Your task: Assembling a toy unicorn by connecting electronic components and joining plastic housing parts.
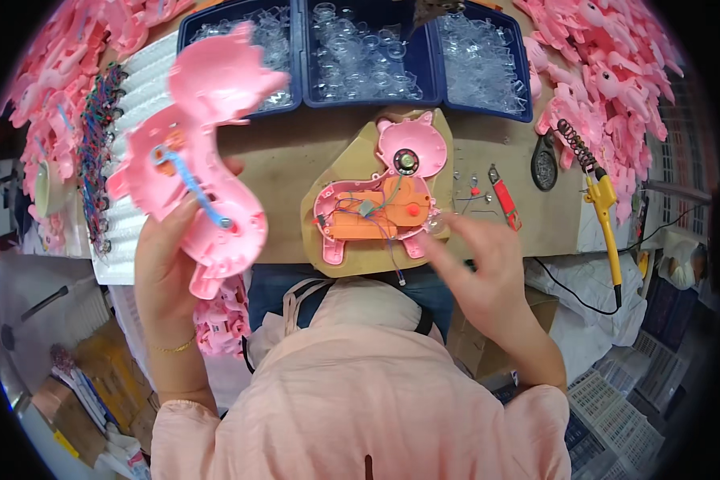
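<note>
My left hand (164, 260) is closed on a pink plastic toy shell half (244, 216), shaped like an animal, and holds it raised off the table with its hollow inside showing. A blue lever (194, 186) lies inside that shell, near a small orange part. The matching pink shell half (408, 144) lies in a tan holder (320, 180). It contains an orange mechanism housing (368, 216), a round black speaker (406, 162) and thin wires. My right hand (484, 260) is open at the lower right of this half, thumb and forefinger apart around its edge. A small clear piece seems to sit there.
Blue bins (364, 100) of clear plastic parts stand at the back. Pink toys (608, 88) pile up on both sides. A yellow soldering iron (604, 212), red-handled cutter (504, 200) and black oval object (544, 162) lie right. Bundled wires (100, 152) lie left.
</note>
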A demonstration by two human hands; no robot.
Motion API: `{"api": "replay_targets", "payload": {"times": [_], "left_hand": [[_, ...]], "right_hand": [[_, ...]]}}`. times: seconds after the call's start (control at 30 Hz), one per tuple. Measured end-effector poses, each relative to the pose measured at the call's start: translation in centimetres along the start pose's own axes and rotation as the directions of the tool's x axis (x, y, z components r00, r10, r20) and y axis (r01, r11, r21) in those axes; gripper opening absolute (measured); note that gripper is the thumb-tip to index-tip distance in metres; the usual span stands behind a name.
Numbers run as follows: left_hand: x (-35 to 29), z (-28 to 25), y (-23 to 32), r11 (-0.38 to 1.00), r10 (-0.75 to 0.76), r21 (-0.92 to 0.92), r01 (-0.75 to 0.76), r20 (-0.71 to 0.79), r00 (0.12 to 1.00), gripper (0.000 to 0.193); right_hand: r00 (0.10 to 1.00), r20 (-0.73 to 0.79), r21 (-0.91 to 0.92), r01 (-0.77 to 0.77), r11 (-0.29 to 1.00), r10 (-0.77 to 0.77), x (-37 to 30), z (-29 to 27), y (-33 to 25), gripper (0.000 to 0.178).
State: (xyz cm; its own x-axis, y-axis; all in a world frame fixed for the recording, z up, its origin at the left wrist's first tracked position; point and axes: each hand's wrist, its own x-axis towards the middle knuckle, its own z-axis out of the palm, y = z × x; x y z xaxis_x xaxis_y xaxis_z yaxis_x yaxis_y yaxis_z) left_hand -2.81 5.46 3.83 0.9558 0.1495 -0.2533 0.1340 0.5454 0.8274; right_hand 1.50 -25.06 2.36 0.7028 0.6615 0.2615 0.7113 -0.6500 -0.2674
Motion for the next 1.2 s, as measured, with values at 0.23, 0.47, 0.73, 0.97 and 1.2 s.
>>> {"api": "replay_targets", "payload": {"times": [0.23,0.47,0.73,0.97,1.2], "left_hand": [[0.2,2.6,-2.4,0.977,-0.162,0.129,0.172,-0.082,0.983,0.030],[0.8,3.4,-3.1,0.976,-0.121,0.181,0.121,-0.010,0.993,0.035],[1.3,4.9,-2.5,0.921,-0.196,0.345,0.184,0.001,0.981,0.046],[0.9,4.5,-4.3,0.904,-0.138,0.408,0.126,0.000,0.990,0.038],[-0.3,5.9,-5.2,0.874,-0.124,0.468,0.129,-0.042,0.991,0.029]], "right_hand": [[0.828,0.190,0.185,0.497,0.848,-0.527,2.6,0.5,-0.1,0.028],[0.857,0.254,0.140,0.427,0.893,-0.449,2.6,-0.2,-0.7,0.028],[0.883,0.238,0.470,0.260,0.843,-0.405,3.7,1.0,-0.5,0.020],[0.937,0.263,0.753,-0.349,0.558,0.231,3.7,2.0,-1.0,0.017],[0.966,0.156,0.724,-0.255,0.641,0.208,4.9,0.1,-2.1,0.015]]}}
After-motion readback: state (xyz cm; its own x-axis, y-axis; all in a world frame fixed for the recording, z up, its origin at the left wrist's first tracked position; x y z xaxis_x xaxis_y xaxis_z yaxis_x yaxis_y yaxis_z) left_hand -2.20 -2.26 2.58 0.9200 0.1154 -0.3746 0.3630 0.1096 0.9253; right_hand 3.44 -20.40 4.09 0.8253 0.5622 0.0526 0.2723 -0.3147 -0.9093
